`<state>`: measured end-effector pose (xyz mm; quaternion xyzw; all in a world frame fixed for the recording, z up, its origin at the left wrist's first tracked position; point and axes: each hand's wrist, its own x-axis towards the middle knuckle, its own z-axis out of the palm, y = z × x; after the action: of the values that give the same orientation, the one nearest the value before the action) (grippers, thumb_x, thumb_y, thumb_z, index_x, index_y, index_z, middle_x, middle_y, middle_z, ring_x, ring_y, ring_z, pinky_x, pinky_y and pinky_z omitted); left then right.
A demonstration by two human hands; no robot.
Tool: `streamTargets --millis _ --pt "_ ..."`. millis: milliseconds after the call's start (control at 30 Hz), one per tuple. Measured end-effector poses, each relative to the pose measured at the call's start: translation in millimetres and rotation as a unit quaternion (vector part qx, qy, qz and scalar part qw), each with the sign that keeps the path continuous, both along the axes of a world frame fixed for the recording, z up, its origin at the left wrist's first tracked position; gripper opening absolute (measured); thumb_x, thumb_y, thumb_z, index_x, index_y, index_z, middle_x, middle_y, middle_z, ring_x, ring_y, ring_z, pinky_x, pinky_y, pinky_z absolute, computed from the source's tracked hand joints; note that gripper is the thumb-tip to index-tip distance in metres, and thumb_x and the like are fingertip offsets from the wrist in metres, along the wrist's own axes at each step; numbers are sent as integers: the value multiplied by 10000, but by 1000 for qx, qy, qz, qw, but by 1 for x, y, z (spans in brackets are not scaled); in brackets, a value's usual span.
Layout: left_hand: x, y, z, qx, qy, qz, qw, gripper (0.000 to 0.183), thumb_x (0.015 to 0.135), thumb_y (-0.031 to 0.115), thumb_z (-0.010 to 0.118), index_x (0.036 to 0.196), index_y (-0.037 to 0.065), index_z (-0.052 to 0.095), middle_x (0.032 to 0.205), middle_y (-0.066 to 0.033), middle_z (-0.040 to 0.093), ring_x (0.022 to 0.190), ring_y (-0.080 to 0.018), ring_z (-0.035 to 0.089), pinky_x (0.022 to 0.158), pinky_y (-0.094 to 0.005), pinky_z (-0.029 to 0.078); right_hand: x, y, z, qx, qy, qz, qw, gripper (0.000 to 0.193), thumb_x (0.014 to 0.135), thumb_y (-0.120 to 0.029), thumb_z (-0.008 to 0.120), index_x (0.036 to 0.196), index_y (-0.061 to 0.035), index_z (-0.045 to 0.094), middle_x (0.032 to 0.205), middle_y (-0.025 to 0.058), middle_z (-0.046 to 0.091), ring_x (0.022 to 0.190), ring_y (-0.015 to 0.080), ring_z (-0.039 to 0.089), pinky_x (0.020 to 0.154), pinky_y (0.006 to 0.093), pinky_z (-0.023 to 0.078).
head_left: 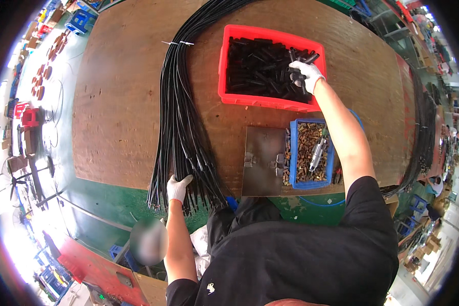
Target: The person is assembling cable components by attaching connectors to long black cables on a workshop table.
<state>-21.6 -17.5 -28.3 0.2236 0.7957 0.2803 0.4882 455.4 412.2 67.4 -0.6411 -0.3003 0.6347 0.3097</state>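
A long bundle of thin black cables [178,97] runs down the left half of the wooden table, its loose ends fanned out past the near edge. My left hand [178,187], in a white glove, is closed round part of the bundle close to those ends. At the far right, my right hand [309,74], also gloved, reaches into a red plastic bin [270,101]. Its fingers are closed on short black tubes [297,76]. Many more loose black tubes [255,66] fill the bin.
A blue tray [311,184] of small brass-coloured fittings stands nearer me, with a silver metal tool [319,154] lying across it. Beside it is a flat metal plate [262,163] with brackets. White ties [178,43] bind the cables. More black cables [423,137] hang at the table's right edge.
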Motion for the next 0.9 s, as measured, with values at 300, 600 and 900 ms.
streamTargets --millis 300,600,900 --pt "-16 -2 9 7 -70 -63 996 381 866 201 819 1166 -22 748 997 -66 780 855 -138 701 809 -304 553 -34 -44 4 114 -168 -207 957 235 837 -176 790 1014 -72 675 837 98 699 604 209 669 448 357 566" --pt "-27 16 69 -37 -242 -37 969 264 886 183 779 1085 15 735 898 -67 750 715 -177 698 641 -319 559 -63 -86 24 -49 -34 -62 996 208 952 -258 708 930 -59 652 687 101 663 480 185 608 392 291 476" --pt "-21 6 67 -41 -331 12 943 172 929 191 743 1007 46 693 791 -43 679 664 -183 643 634 -345 540 -121 -140 49 6 4 -6 1000 219 963 -221 689 850 -47 617 739 116 675 524 180 617 406 292 470"
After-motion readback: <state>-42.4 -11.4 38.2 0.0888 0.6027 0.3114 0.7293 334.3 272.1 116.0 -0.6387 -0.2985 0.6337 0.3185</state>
